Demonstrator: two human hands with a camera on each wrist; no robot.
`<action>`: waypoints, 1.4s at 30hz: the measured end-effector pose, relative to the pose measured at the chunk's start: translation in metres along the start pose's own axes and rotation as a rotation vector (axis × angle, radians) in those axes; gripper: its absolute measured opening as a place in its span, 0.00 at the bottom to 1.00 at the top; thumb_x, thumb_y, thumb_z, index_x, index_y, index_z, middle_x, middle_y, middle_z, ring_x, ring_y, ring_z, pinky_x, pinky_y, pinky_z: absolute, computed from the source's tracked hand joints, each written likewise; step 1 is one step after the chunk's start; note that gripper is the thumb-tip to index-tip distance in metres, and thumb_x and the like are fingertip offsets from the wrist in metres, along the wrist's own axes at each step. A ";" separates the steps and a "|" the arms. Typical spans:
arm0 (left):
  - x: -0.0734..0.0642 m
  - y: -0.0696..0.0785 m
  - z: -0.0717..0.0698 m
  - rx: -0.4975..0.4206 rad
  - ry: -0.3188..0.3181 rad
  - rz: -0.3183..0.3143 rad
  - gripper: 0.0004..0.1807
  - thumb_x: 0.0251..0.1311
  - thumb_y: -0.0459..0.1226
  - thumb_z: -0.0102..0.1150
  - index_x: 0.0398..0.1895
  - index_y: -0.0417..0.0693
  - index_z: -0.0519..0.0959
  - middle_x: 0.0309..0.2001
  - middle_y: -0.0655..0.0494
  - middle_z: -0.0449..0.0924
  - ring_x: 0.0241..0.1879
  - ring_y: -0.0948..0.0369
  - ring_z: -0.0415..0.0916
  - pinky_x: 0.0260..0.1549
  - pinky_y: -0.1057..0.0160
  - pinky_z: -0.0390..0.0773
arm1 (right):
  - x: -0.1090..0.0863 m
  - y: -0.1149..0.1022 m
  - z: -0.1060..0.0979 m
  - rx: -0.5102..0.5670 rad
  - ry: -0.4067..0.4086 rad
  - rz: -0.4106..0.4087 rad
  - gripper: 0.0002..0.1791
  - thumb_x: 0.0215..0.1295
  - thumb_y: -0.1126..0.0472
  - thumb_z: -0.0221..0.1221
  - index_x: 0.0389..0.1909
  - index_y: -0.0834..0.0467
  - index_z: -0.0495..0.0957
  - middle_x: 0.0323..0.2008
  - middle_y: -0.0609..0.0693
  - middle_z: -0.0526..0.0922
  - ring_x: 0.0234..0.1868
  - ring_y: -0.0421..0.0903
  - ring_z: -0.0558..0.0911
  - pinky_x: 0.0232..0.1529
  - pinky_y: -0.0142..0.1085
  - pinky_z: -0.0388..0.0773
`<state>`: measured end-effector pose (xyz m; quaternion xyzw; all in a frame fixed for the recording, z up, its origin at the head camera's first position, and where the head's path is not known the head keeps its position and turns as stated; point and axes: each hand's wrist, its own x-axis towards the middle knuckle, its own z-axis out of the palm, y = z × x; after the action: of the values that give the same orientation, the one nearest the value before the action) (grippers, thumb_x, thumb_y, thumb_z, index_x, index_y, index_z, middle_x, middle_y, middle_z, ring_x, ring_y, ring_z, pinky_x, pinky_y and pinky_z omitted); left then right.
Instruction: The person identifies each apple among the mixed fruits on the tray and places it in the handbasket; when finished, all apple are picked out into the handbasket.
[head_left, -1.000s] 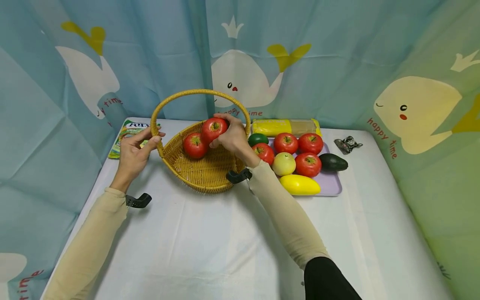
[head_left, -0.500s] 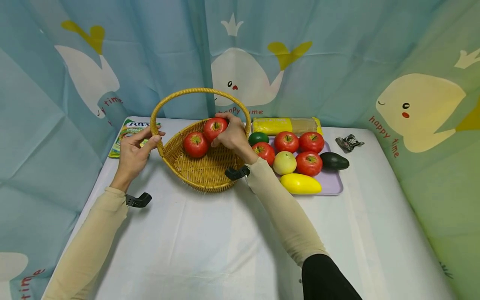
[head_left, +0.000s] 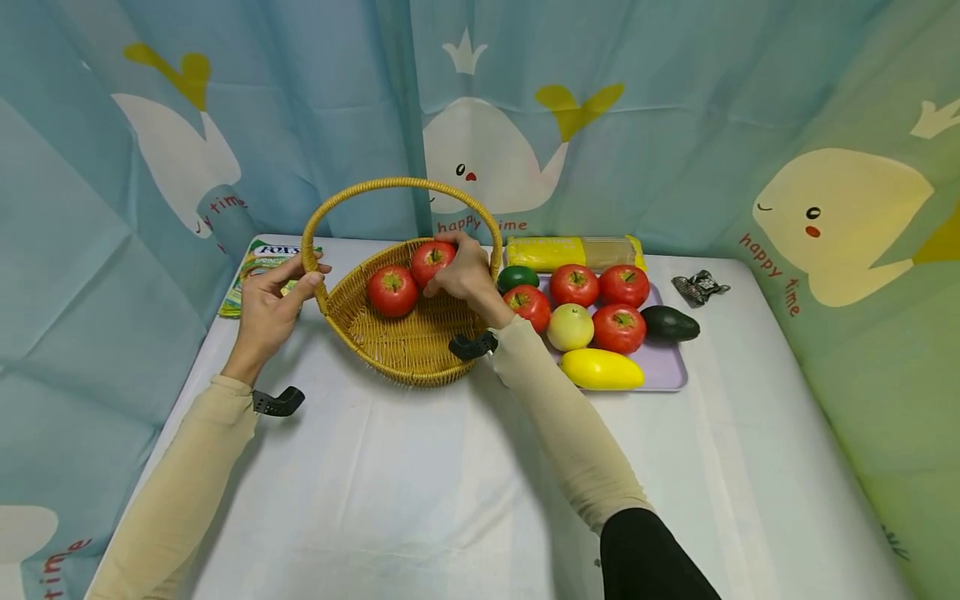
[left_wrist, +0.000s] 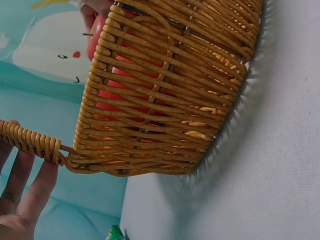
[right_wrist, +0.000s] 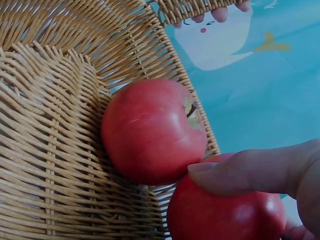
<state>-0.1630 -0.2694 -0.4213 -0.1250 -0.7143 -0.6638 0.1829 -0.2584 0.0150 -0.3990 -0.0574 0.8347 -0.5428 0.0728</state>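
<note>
A wicker basket (head_left: 405,342) with a tall arched handle stands on the table. My left hand (head_left: 272,310) grips the handle near its left base; in the left wrist view its fingers (left_wrist: 37,192) lie against the wrapped handle. Inside the basket, one red apple (head_left: 392,291) lies toward the back left. My right hand (head_left: 467,271) reaches under the handle and holds a second red apple (head_left: 429,260) at the back of the basket. The right wrist view shows the thumb (right_wrist: 235,172) pressed on this held apple (right_wrist: 225,215), which touches the other apple (right_wrist: 152,131).
Right of the basket, a lilac tray (head_left: 663,377) bears several red apples, a pale green fruit (head_left: 570,327), a yellow mango-like fruit (head_left: 602,369) and dark green avocado-like fruits (head_left: 670,323). Behind it lies a yellow packet (head_left: 573,252). A green packet (head_left: 251,271) and a black wrapper (head_left: 699,287) lie farther out.
The right hand has lowered the held apple slightly, down and to the right within the basket. The left hand keeps its grip on the handle.
</note>
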 end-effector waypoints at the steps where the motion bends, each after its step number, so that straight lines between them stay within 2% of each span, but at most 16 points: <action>1: 0.000 0.000 0.000 0.000 0.000 0.001 0.19 0.73 0.29 0.62 0.65 0.38 0.83 0.46 0.63 0.91 0.49 0.62 0.87 0.47 0.73 0.87 | 0.000 0.001 0.000 -0.002 0.000 0.002 0.52 0.32 0.82 0.77 0.67 0.58 0.76 0.62 0.60 0.80 0.59 0.57 0.82 0.58 0.47 0.88; 12: 0.000 0.002 0.000 0.016 0.007 0.002 0.18 0.73 0.29 0.62 0.64 0.38 0.83 0.45 0.63 0.91 0.47 0.67 0.86 0.46 0.74 0.87 | 0.003 0.006 0.006 -0.070 0.007 -0.004 0.50 0.34 0.77 0.83 0.66 0.56 0.78 0.63 0.59 0.80 0.62 0.57 0.81 0.63 0.49 0.85; 23: 0.000 0.002 -0.001 0.034 0.012 -0.001 0.18 0.73 0.29 0.63 0.64 0.39 0.84 0.46 0.62 0.91 0.46 0.66 0.85 0.46 0.74 0.87 | 0.007 0.006 0.008 -0.232 0.032 -0.021 0.51 0.34 0.69 0.87 0.67 0.56 0.79 0.63 0.57 0.82 0.64 0.56 0.80 0.68 0.46 0.81; 31: 0.000 0.001 -0.001 0.015 0.008 -0.003 0.18 0.73 0.28 0.62 0.64 0.38 0.83 0.45 0.62 0.91 0.47 0.66 0.86 0.47 0.74 0.87 | 0.009 0.007 0.011 -0.306 -0.010 0.025 0.49 0.38 0.63 0.88 0.67 0.55 0.77 0.64 0.56 0.81 0.64 0.56 0.79 0.68 0.47 0.79; 37: 0.001 0.001 -0.001 0.033 0.011 -0.006 0.18 0.73 0.29 0.62 0.64 0.39 0.83 0.46 0.62 0.91 0.46 0.66 0.85 0.46 0.74 0.87 | 0.010 0.008 0.012 -0.309 -0.002 0.021 0.47 0.39 0.62 0.88 0.65 0.55 0.78 0.63 0.56 0.81 0.64 0.57 0.78 0.69 0.48 0.78; 42: 0.001 0.000 0.000 0.034 0.005 -0.011 0.18 0.73 0.29 0.62 0.64 0.39 0.84 0.46 0.60 0.91 0.47 0.67 0.85 0.47 0.74 0.87 | 0.009 0.008 0.014 -0.319 0.026 0.036 0.48 0.35 0.61 0.89 0.63 0.56 0.78 0.61 0.57 0.82 0.62 0.56 0.79 0.67 0.48 0.80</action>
<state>-0.1637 -0.2696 -0.4207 -0.1165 -0.7256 -0.6529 0.1833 -0.2652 0.0036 -0.4124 -0.0460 0.9122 -0.4025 0.0616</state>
